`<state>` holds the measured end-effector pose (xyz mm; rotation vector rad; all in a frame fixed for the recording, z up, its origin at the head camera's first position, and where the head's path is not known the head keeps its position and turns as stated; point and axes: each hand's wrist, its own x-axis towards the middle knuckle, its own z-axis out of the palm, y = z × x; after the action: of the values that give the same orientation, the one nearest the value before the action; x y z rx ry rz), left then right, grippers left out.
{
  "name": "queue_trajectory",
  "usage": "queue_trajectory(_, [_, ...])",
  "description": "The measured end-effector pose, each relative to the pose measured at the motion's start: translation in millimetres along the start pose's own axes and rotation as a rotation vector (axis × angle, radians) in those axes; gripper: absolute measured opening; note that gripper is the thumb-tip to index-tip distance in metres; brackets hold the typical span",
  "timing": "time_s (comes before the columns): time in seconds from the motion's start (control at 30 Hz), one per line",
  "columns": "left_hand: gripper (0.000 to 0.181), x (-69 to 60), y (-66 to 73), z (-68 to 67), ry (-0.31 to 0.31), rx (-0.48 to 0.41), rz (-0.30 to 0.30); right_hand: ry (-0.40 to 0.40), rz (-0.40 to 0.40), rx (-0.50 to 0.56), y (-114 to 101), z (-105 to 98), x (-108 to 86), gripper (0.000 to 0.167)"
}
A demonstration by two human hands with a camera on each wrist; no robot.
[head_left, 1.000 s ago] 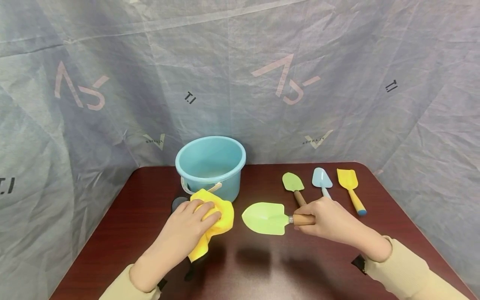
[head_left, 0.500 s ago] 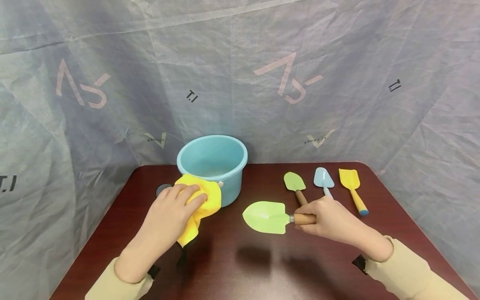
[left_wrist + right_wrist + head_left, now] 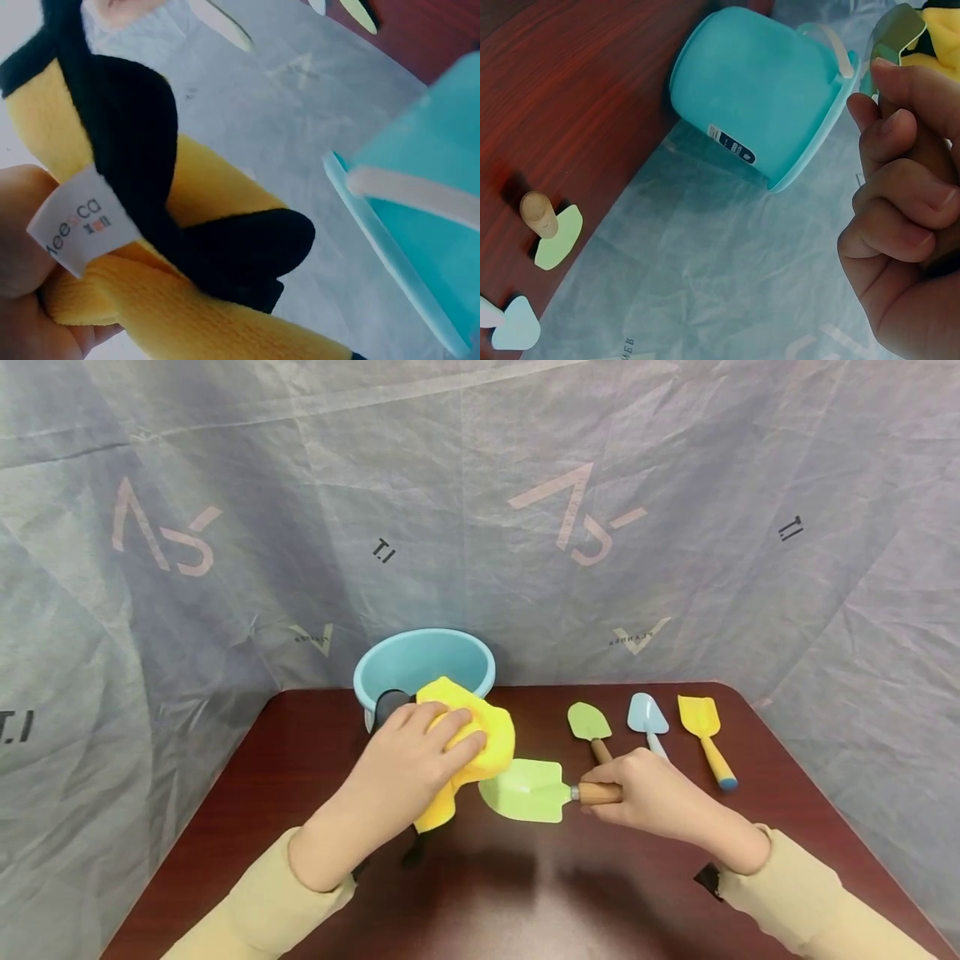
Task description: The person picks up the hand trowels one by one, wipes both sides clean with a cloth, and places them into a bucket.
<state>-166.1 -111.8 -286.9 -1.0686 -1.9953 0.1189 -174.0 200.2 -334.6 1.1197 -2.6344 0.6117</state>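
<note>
My left hand (image 3: 397, 777) grips a crumpled yellow cloth (image 3: 487, 739) with dark trim, and a white label (image 3: 86, 221) shows on it in the left wrist view. The cloth overlaps the tip of a light green trowel blade (image 3: 528, 789) in the head view; whether they touch is hard to tell. My right hand (image 3: 652, 797) holds that trowel by its wooden handle (image 3: 600, 792), blade pointing left, above the table. In the right wrist view, the fingers (image 3: 904, 180) curl round the handle, with the cloth (image 3: 943, 34) beyond the blade.
Behind the left hand stands a light blue bucket (image 3: 363, 681) with a pale handle. At the back right of the dark red table (image 3: 247, 793) lie a green trowel (image 3: 588, 721), a light blue one (image 3: 647, 714) and a yellow one (image 3: 699, 718). A grey sheet hangs behind.
My left hand first moved left with the cloth, then right and up to the trowel's blade. My right hand has shifted slightly left with the trowel.
</note>
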Motion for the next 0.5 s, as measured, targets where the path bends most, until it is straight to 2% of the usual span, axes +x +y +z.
queue_trajectory(0.27, [0.021,17.1,17.4,9.6,0.001,0.007,0.096,-0.007,0.001,0.001,0,3,4.9,0.013])
queue_trajectory(0.5, [0.022,21.9,31.9,18.9,-0.010,-0.009,0.156,-0.033,0.009,0.022,-1,4,6.0,0.013])
